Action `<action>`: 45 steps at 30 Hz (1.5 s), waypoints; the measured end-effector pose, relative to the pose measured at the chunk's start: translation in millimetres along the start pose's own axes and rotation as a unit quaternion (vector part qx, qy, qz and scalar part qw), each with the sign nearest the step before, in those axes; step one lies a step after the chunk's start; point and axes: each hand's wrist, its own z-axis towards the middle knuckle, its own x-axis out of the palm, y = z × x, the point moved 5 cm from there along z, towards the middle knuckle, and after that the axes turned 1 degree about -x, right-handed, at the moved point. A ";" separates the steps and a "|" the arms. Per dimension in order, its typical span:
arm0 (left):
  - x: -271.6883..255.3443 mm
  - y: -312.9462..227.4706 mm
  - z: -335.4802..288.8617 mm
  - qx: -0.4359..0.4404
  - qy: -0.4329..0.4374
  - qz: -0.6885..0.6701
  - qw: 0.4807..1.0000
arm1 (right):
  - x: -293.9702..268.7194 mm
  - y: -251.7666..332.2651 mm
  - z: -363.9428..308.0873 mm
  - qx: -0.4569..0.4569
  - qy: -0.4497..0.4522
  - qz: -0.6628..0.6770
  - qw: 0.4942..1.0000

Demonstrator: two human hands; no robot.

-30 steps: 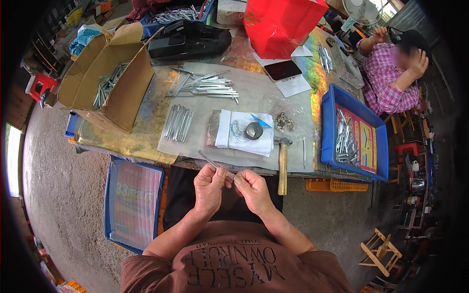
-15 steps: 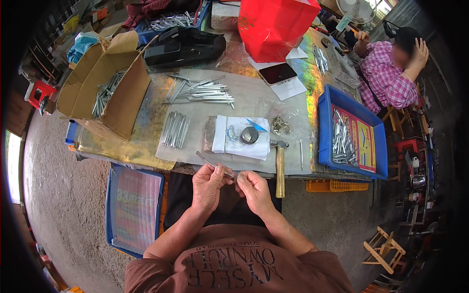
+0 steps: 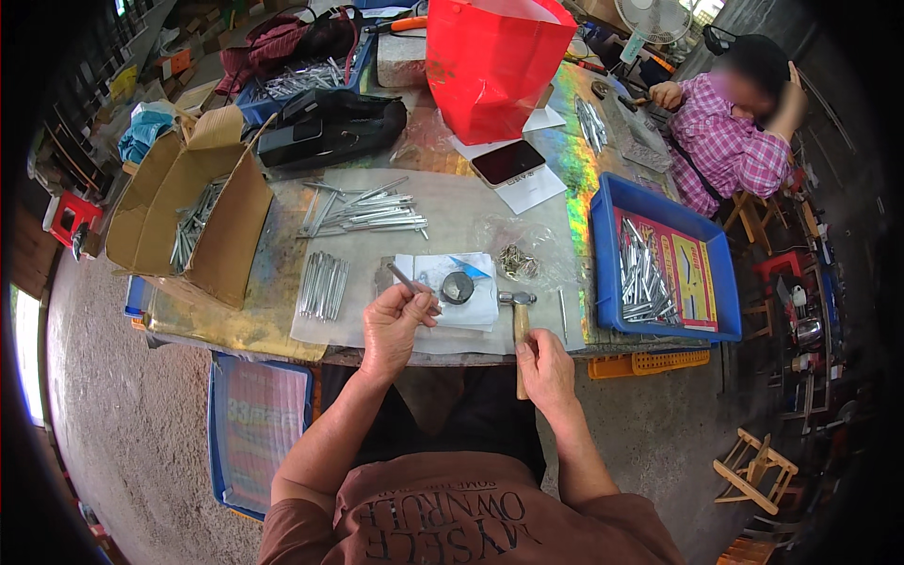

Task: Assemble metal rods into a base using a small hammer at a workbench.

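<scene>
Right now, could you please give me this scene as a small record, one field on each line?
Left hand: holds a metal rod
Right hand: at the handle of a hammer; how firmly closed, I cannot tell
Middle of table: round dark block on white papers
Left side: cardboard box with rods inside
Right side: blue tray with loose rods
Farther back: phone, red bag

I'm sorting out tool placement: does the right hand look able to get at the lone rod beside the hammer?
Probably yes: the lone rod lies uncovered just beyond the right hand, with nothing visible between them.
</scene>
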 end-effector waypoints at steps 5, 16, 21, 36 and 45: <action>6.7 6.8 19.8 0.031 0.021 0.056 0.998 | 0.5 -3.3 -3.5 0.095 0.101 -0.027 0.990; 15.7 7.6 28.0 0.046 0.020 0.124 0.991 | 1.4 -4.2 -1.5 0.108 0.092 0.039 0.989; 18.3 3.4 26.4 0.080 0.019 0.190 0.978 | 3.9 -10.5 -2.3 0.075 0.043 0.053 0.995; 33.6 -20.5 24.5 0.239 0.096 0.381 0.888 | -10.6 -20.7 3.0 0.200 0.099 0.435 0.872; 35.4 -23.7 23.7 0.257 0.100 0.388 0.880 | -60.0 46.7 21.7 0.019 0.134 0.366 0.921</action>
